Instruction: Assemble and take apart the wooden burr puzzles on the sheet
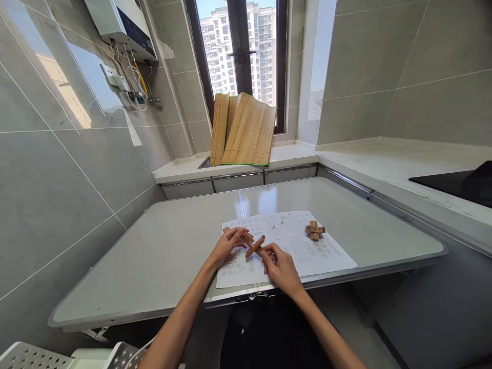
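Observation:
Over the printed paper sheet (269,230), my right hand (282,266) pinches the near end of two crossed wooden puzzle pieces (255,247). My left hand (230,243) has its fingers closed on another wooden puzzle piece (246,237), whose end reaches close to the crossed pair; whether they touch I cannot tell. Behind the left fingers part of a further wooden bit (226,229) shows, mostly hidden. Toward the sheet's right side rests an assembled wooden burr puzzle (314,230), cross-shaped with dark marks on it.
The paper lies on a pale folding table (154,256) with a centre seam. Bamboo mats (248,130) lean at the window behind it. A white counter (365,159) with a black hob (461,183) runs along the right. White perforated baskets (34,356) stand low at left.

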Tool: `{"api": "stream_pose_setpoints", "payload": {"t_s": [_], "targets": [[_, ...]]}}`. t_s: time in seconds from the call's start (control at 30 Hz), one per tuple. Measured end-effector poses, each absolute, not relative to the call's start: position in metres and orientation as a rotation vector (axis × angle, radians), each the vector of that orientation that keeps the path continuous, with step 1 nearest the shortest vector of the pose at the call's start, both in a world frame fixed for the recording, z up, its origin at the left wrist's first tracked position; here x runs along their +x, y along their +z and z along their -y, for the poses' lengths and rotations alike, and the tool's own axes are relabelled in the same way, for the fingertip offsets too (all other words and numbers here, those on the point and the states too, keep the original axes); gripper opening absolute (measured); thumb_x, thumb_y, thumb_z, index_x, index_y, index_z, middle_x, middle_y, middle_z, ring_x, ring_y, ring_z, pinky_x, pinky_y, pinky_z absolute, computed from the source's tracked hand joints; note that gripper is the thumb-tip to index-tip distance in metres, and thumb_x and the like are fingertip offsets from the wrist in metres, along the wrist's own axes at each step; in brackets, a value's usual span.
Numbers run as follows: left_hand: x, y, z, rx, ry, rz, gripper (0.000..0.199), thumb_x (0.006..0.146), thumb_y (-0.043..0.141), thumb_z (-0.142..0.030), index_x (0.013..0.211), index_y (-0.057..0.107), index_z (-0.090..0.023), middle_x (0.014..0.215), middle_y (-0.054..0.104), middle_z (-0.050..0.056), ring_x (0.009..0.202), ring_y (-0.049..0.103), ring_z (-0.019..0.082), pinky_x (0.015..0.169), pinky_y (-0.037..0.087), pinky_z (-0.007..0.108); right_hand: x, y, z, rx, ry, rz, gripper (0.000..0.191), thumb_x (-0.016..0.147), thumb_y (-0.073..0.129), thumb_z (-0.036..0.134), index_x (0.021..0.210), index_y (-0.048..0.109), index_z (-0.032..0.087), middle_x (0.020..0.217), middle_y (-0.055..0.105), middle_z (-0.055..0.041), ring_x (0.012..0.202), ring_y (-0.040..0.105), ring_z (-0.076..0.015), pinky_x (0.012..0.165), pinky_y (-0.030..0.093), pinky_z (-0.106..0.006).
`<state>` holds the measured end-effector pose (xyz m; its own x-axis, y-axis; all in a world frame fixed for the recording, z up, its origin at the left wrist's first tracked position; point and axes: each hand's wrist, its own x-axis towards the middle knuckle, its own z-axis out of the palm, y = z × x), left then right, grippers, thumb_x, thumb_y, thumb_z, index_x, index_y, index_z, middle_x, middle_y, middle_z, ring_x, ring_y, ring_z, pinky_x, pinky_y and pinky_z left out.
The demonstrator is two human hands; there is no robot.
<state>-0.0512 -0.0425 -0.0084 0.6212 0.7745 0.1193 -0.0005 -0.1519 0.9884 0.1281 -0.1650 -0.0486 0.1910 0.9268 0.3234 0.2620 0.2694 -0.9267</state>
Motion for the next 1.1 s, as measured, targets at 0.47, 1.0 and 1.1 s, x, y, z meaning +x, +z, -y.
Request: {"api": "stream_pose_setpoints", "payload": {"t_s": [0.47,1.0,1.1], "targets": [[-0.0516,-0.0136,0.045,1.291,0.452,-0.478,0.068,0.092,0.051,-0.071,0.127,0.067,-0.014,0.131,0.064,0.021,0.098,0.065,0.028,0.07,0.056,0.035,0.1288,-0.0425,0.1695,-1.184,0.746,1.358,0.03,0.098,0.051,0.051,0.091,0.058,0.022,0.071,0.065,0.001,0.055,0.062,-0.0159,0.056,0.049,-0.026],[-0.0534,-0.0095,0.0472,1.197,0.417,-0.423,0.066,0.093,0.052,-0.069,0.128,0.066,-0.016,0.109,0.068,0.016,0.063,0.062,0.015,0.054,0.05,0.028,0.1286,-0.0429,0.1697,-1.172,0.745,1.354,0.025,0.097,0.053,0.045,0.093,0.06,0.021,0.073,0.066,0.0002,0.053,0.062,-0.0147,0.054,0.049,-0.025],[-0.0536,-0.0074,0.0486,1.199,0.471,-0.44,0.058,0.093,0.057,-0.065,0.123,0.069,-0.017,0.111,0.069,0.014,0.057,0.06,0.012,0.054,0.047,0.028,0.1286,-0.0433,0.1698,-1.183,0.744,1.359,0.027,0.098,0.052,0.047,0.092,0.06,0.022,0.072,0.066,-0.0001,0.053,0.062,-0.0154,0.053,0.049,-0.025]]}}
